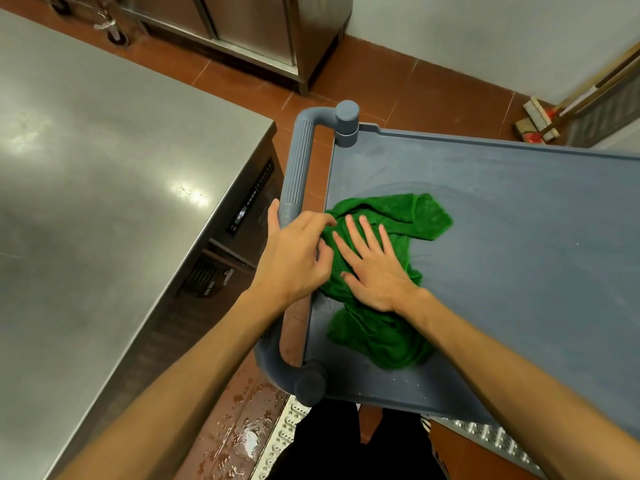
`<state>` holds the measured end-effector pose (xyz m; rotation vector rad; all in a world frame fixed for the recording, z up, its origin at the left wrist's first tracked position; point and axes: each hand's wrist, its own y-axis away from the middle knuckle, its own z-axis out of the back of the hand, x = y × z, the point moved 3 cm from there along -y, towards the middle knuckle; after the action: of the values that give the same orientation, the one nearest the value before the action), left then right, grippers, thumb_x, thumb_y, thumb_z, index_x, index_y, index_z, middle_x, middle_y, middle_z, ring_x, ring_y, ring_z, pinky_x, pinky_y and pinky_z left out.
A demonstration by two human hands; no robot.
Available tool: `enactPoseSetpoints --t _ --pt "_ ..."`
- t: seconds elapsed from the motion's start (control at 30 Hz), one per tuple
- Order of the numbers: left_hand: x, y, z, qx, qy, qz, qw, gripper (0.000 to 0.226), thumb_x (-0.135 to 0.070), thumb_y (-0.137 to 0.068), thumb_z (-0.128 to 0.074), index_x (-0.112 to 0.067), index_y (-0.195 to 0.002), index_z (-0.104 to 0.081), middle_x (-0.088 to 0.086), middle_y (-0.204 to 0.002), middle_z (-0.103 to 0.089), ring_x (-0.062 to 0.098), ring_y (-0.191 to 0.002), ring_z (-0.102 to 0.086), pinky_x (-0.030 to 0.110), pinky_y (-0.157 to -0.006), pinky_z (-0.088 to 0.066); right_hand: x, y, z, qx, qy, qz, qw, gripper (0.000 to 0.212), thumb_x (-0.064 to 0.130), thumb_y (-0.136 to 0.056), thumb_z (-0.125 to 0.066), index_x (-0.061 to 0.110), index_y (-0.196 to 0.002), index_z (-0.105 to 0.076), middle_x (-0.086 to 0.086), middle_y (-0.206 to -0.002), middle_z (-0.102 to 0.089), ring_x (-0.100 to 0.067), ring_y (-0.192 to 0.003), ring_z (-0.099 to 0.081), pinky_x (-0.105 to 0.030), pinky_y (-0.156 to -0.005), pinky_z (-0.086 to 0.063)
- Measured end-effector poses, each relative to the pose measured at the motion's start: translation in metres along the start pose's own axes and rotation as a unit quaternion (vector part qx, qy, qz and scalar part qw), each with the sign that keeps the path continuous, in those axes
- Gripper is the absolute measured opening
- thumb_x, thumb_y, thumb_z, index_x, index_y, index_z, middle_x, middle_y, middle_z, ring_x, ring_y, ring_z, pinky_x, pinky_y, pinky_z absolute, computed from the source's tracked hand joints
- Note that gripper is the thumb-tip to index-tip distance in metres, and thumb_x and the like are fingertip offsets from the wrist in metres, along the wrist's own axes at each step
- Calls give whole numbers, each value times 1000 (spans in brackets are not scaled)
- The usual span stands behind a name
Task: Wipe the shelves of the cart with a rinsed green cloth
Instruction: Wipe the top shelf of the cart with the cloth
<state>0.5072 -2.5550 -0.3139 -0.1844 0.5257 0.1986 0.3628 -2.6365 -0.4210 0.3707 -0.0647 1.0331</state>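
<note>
A crumpled green cloth point(388, 327) lies on the top shelf point(502, 216) of a blue-grey plastic cart, near its handle point(298, 168). My right hand point(372, 268) lies flat on the cloth, fingers spread and pressing down. My left hand point(294, 254) sits at the shelf's left edge beside the handle, thumb against the handle and fingertips curled onto the cloth's edge. Damp streaks and small drops show on the shelf around the cloth. The lower shelves are hidden.
A stainless steel counter point(104, 202) with a control panel stands close on the left. A steel cabinet point(242, 32) is at the back. Brooms point(540, 123) lean against the wall at the right. The red tile floor point(242, 434) is wet by a metal drain grate.
</note>
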Motion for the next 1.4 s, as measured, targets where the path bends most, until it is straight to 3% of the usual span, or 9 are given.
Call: enactPoseSetpoints --t 0.33,0.83,1.1,1.4 --pt "1 -3 -3 24 -60 25 998 27 -18 -82 -50 -14 -103 -66 -1 -103 -66 26 -95 -64 68 -113 -27 33 57 -16 19 -27 48 998 83 60 -91 -30 22 -161 -7 -12 -165 19 -25 -152 20 -54 -123 7" --pt "2 -7 -9 45 -125 28 991 25 -24 -80 -46 -13 -94 -63 2 -98 -62 30 -89 -59 66 -109 -31 38 131 -29 72 -31 -7 997 80 61 -93 -31 33 -160 4 -4 -164 27 -15 -149 30 -47 -122 13" --pt "4 -6 -10 45 -149 11 988 26 -26 -79 -45 -12 -92 -63 3 -97 -62 31 -90 -59 61 -107 -34 14 160 -26 78 -39 -94 992 79 58 -86 -3 30 -159 9 0 -163 29 -12 -148 27 -44 -123 12" --pt "8 -6 -12 42 -138 2 990 21 -24 -82 -51 -13 -93 -65 2 -100 -63 30 -92 -60 59 -106 -37 -36 199 -29 77 -56 -205 974 80 59 -81 4 33 -156 18 4 -164 24 -12 -152 19 -43 -123 13"
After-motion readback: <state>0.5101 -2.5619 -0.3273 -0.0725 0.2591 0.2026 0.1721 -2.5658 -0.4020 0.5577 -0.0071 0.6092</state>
